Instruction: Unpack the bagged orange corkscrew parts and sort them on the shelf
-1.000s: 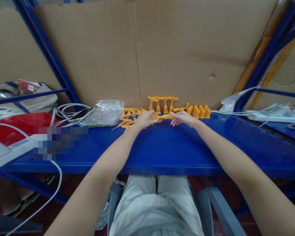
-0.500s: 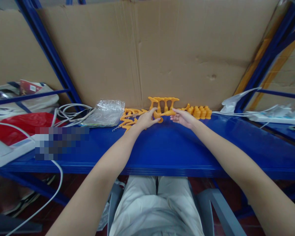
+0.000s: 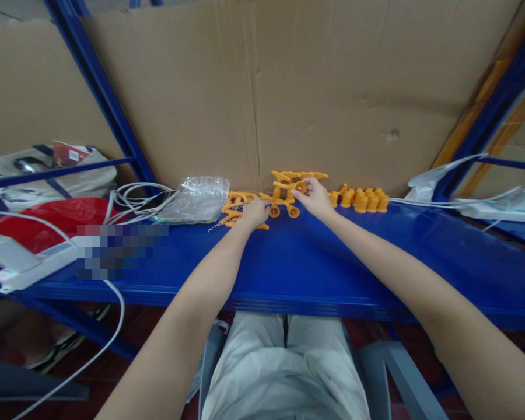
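Note:
My right hand point(image 3: 317, 199) is closed around an orange corkscrew point(image 3: 301, 187), its hollow round base facing me and its handle pointing left. It is just above other orange corkscrews point(image 3: 293, 212), grouped in the middle against the cardboard. My left hand point(image 3: 256, 213) is low over a loose pile of orange corkscrew handles point(image 3: 234, 201) with metal spirals. Its fingers point down into the pile and are mostly hidden. To the right of my right hand, several orange bell-shaped bases point(image 3: 370, 201) stand in a cluster.
A clear plastic bag point(image 3: 195, 201) lies left of the handles, beside coiled white cables point(image 3: 133, 195) and a red bag point(image 3: 56, 224). A white power strip point(image 3: 37, 265) sits at the left. Cardboard point(image 3: 332, 87) walls the back of the blue table point(image 3: 310, 262).
My right hand has lifted and turned the corkscrew, so its round base faces me. My left hand has come away from the base and moved left to the handles. The view has shifted slightly.

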`<state>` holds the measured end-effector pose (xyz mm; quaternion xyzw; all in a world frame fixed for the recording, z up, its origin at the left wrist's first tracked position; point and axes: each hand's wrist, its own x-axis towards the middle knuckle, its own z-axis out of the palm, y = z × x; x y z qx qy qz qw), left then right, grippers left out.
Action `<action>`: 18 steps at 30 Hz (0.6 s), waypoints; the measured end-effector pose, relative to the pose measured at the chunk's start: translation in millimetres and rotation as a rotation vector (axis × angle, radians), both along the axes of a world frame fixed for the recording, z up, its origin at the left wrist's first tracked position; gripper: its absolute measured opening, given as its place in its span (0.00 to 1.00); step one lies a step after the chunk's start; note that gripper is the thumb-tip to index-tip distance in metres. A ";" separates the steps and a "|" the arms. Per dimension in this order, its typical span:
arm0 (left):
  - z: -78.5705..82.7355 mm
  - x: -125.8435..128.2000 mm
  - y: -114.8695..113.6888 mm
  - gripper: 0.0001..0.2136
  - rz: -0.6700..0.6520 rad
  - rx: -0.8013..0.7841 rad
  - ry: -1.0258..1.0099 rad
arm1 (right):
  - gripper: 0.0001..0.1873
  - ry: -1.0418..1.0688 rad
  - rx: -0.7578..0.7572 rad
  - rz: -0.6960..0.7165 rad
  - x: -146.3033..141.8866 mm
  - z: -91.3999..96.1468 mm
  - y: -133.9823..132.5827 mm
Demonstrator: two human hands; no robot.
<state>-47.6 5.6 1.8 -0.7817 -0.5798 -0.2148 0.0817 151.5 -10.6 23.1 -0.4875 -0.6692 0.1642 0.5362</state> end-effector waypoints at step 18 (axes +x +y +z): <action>13.7 9.3 -16.5 0.17 -0.039 -0.081 0.043 | 0.20 -0.799 -0.088 -0.132 -24.3 -31.2 -7.2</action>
